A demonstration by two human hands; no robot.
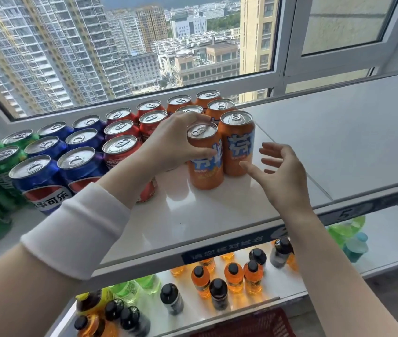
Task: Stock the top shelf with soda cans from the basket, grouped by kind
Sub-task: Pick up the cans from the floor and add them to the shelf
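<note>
Orange soda can [207, 176], the front one of its group, stands upright on the white top shelf [217, 215] at the centre of the frame. It is gripped near its rim by the left hand [176, 142], whose fingers are curled over the lid edge and whose thumb is laid across the label. A second orange can [238, 147] is set just beside it to the right, and more orange cans [221, 107] are lined up behind, towards the window [120, 45].

The right hand [283, 176] is held apart from the cans at centre right, with fingers spread and nothing grasped; its thumb is pointed at the second orange can.

To the left, red cans [122, 132], blue Pepsi cans [40, 181] and green cans [3, 164] are arranged in rows, each colour kept together. A white sleeve [78, 229] is seen on the left forearm.

Below the top shelf, a lower shelf [387, 239] is stocked with orange bottles [233, 276] and green bottles [129, 290]. Part of a red basket [261, 324] is visible at the bottom edge.
</note>
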